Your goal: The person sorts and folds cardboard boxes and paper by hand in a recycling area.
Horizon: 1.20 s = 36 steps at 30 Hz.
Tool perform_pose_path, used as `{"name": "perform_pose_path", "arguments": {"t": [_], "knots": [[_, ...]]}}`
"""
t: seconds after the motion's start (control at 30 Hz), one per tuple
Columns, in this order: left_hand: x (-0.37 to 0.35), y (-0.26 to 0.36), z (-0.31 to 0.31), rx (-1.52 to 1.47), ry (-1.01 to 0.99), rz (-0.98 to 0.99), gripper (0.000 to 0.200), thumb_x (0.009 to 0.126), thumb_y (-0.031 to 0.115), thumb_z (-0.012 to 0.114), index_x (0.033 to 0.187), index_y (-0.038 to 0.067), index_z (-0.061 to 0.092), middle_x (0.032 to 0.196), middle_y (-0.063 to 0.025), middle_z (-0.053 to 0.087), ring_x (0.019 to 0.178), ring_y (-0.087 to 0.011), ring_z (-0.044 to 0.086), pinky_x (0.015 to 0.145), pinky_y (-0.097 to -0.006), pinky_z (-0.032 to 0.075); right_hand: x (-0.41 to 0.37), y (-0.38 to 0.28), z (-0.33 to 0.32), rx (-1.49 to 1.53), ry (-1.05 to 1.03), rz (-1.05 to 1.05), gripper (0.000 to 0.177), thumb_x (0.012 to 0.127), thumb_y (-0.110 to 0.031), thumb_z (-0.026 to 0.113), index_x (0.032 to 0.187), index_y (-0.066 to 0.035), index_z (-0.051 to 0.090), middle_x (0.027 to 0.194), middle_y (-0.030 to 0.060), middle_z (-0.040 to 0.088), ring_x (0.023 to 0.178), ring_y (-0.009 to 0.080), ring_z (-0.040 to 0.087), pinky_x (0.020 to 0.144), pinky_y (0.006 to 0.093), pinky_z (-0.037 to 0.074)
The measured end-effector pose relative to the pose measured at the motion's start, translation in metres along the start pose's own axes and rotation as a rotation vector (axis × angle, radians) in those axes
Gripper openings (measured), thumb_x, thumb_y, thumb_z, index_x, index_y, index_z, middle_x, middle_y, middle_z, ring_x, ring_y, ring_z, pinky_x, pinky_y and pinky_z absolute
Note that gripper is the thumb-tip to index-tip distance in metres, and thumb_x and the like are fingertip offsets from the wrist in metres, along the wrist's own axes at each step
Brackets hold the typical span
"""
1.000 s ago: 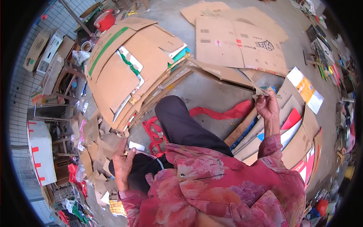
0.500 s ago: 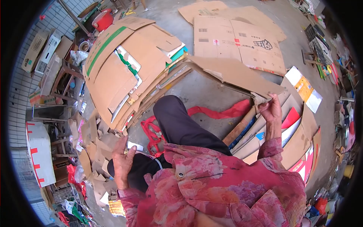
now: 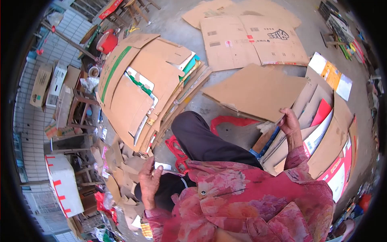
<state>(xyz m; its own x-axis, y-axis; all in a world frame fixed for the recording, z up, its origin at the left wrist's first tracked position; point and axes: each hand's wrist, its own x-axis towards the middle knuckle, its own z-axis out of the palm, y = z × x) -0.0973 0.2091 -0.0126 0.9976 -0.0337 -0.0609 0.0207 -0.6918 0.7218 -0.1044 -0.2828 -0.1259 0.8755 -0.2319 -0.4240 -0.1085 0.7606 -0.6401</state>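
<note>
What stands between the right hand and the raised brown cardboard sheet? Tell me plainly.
Nothing visible does. The right hand grips the cardboard sheet at its near edge, in direct contact. The left hand is well apart, down by the lap.

Grey concrete floor [image 3: 177, 28], stained, under even daylight. White tiled wall [image 3: 26, 121] runs along the left edge. Wooden stool [image 3: 82, 107] stands near it amid clutter.

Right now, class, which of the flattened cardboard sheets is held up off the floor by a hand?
The plain brown sheet, gripped at its near corner by the right hand. The printed sheet beyond it lies flat on the floor.
</note>
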Motion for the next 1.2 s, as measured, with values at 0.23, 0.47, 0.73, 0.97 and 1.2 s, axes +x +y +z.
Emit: {"name": "perform_pose_path", "arguments": {"t": [0.23,0.47,0.73,0.97,1.2], "knots": [[0.054,0.089,0.078,-0.529,-0.394,-0.040,0.057,0.083,0.027,0.055,0.125,-0.005,0.033,0.118,-0.0181,0.045,0.103,-0.0253,0.051,0.085,-0.0328,0.043,-0.022,0.002,0.027,0.244,-0.098,-0.090,0.031,0.073,-0.007,0.051,0.101,0.004,0.050,0.090,0.0080,0.058,0.082,0.0171,0.059,0.076,0.0295,0.048],[0.099,0.131,0.123,-1.255,-0.469,-0.168,0.067,0.080,0.050,0.049,0.125,0.004,0.030,0.124,-0.0112,0.040,0.112,-0.0251,0.042,0.092,-0.0411,0.037,-0.040,-0.001,0.032,0.207,-0.310,-0.094,0.038,0.070,-0.009,0.052,0.105,0.007,0.049,0.099,0.0109,0.057,0.087,0.0176,0.058,0.079,0.0302,0.047],[0.091,0.131,0.106,-1.459,-0.262,-0.093,0.076,0.073,0.059,0.050,0.128,0.011,0.028,0.128,-0.0054,0.037,0.116,-0.0239,0.039,0.096,-0.0448,0.033,-0.022,-0.001,0.067,0.228,-0.558,0.014,0.043,0.071,-0.012,0.053,0.109,0.007,0.047,0.099,0.0116,0.057,0.088,0.0181,0.058,0.078,0.0289,0.047],[0.101,0.109,0.088,-1.608,-0.170,-0.114,0.034,0.087,0.019,0.044,0.116,0.002,0.042,0.118,-0.0090,0.048,0.109,-0.0234,0.046,0.093,-0.0416,0.038,-0.007,0.002,0.094,0.109,-0.628,-0.048,0.043,0.073,-0.015,0.054,0.110,0.006,0.046,0.101,0.0129,0.057,0.090,0.0184,0.058,0.079,0.0297,0.046],[0.106,0.127,0.074,-1.316,0.041,0.112,0.023,0.084,0.005,0.047,0.107,0.001,0.048,0.104,-0.0095,0.056,0.094,-0.0206,0.056,0.083,-0.0349,0.047,0.009,0.013,0.106,-1.188,-0.375,-0.595,0.107,0.055,-0.053,0.069,0.129,0.008,0.020,0.131,0.0303,0.023,0.125,0.0346,0.022,0.102,0.0379,0.019]]}}
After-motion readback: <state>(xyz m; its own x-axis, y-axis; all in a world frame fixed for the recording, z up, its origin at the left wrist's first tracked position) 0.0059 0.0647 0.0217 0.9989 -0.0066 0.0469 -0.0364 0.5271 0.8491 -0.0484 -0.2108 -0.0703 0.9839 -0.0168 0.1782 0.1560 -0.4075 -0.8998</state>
